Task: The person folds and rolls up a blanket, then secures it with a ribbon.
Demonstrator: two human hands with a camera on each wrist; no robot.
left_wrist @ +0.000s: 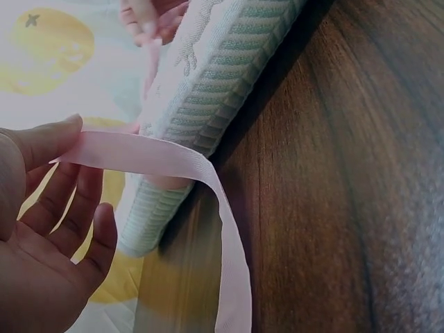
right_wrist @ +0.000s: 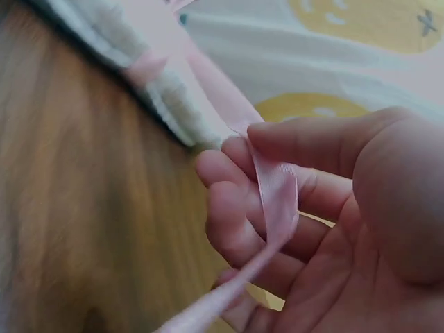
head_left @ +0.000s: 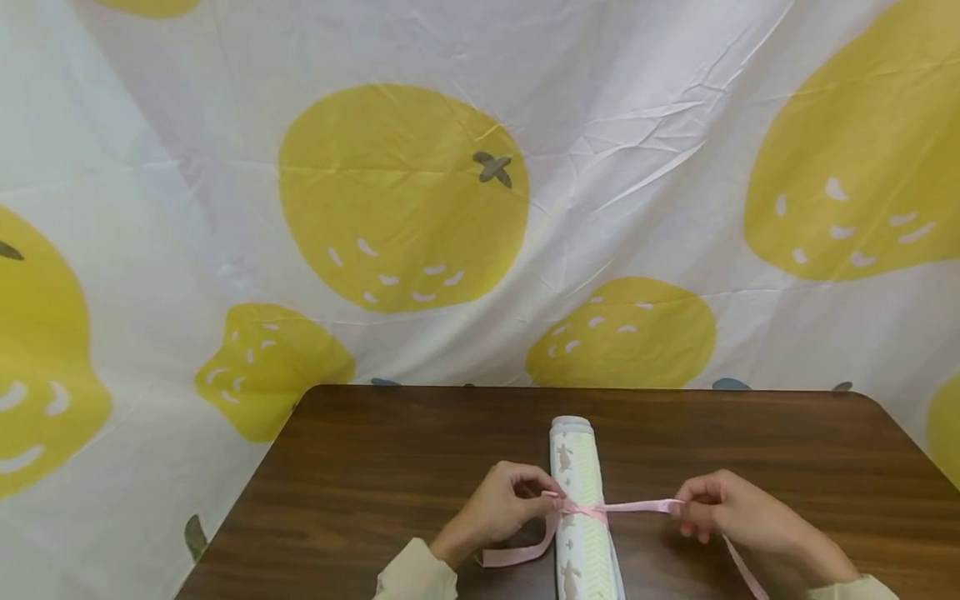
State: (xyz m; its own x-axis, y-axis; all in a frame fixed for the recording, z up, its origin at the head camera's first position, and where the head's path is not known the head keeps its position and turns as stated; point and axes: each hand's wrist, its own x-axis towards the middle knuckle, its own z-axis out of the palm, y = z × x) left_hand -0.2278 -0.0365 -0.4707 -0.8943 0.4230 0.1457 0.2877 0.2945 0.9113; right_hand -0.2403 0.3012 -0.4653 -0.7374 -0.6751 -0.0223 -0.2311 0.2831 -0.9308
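Note:
A rolled towel [head_left: 576, 467], white and pale green with brown animal figures, lies lengthwise on the table. Around its middle runs a pink ribbon [head_left: 637, 507], crossed over itself on top. My left hand [head_left: 504, 507] pinches one end of the ribbon between thumb and forefinger, close to the crossing, and its tail [left_wrist: 232, 263] hangs down toward the table. Off to the right of the roll, my right hand [head_left: 738, 510] pinches the other end, which stretches straight from the crossing. In the right wrist view the loose tail [right_wrist: 215, 298] trails across the curled fingers.
The dark brown wooden table [head_left: 420, 433] has rounded far corners. Behind it hangs a white cloth [head_left: 637, 208] printed with large yellow fruit, reaching down past the table's far and left edges.

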